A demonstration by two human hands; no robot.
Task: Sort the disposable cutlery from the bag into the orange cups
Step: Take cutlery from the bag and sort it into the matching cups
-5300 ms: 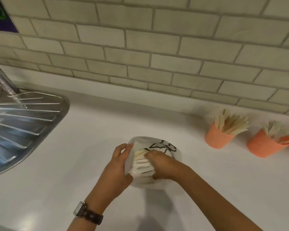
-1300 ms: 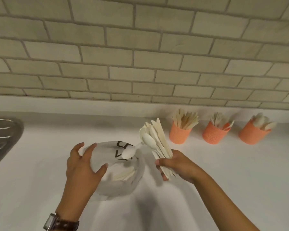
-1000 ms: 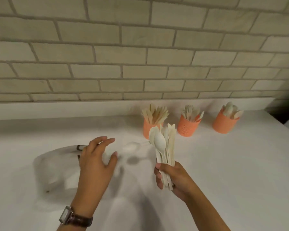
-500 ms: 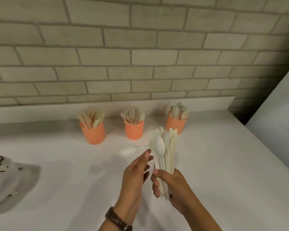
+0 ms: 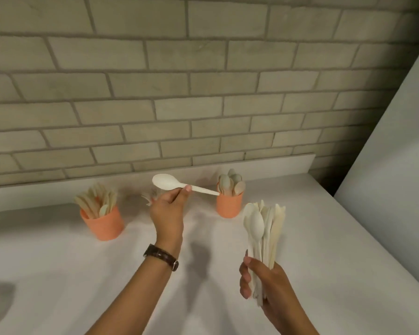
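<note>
Head view: left hand (image 5: 166, 213) pinched a spoon (image 5: 177, 185) — axis 9-to-3, handle tip near spoon cup (image 5: 229, 205) at 3 o'clock; right hand (image 5: 264, 284) clutched upright cutlery bundle (image 5: 264, 228) — 5 o'clock.

The left hand (image 5: 167, 211) has left the bundle (image 5: 264, 228) and now pinches a single white spoon (image 5: 169, 183), apparently the one that lay on the tabletop (image 5: 58, 274), lifted near the spoon cup (image 5: 229, 206).

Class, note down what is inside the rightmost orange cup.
Pale spoons stand bunched in the rightmost orange cup, bowls up above the rim. Their handles and the cup's bottom are hidden by its wall, so their count cannot be told.
</note>
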